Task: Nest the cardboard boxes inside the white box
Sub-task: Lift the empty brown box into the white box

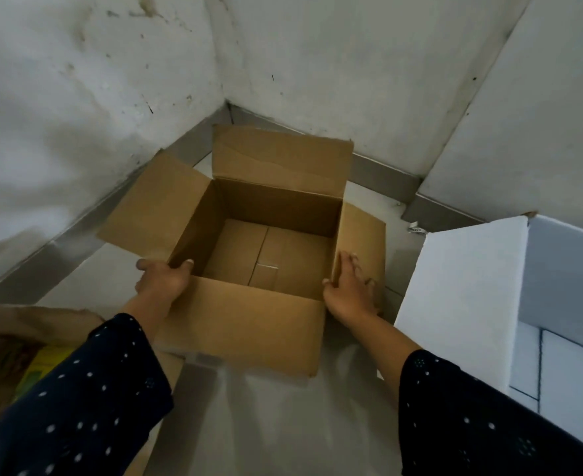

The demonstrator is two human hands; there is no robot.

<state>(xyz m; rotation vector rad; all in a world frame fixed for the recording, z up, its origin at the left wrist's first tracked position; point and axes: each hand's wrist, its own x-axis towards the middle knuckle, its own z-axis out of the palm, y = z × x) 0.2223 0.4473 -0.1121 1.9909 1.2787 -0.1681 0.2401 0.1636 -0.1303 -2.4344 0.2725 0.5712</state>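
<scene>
An open brown cardboard box (245, 324) stands on the floor in a room corner, all its flaps spread outward and its inside empty. My left hand (161, 278) grips its near-left top corner, thumb hooked over the rim. My right hand (348, 290) presses against the near-right corner, fingers lying on the right flap. The large white box (461, 304) stands open at the right, its tall flap raised toward me; its inside shows a white bottom.
White stained walls (77, 97) meet behind the brown box, with a grey skirting along the floor. Another brown box with yellow and green packaging (25, 365) lies at the lower left. Grey floor (266, 424) runs between me and the boxes.
</scene>
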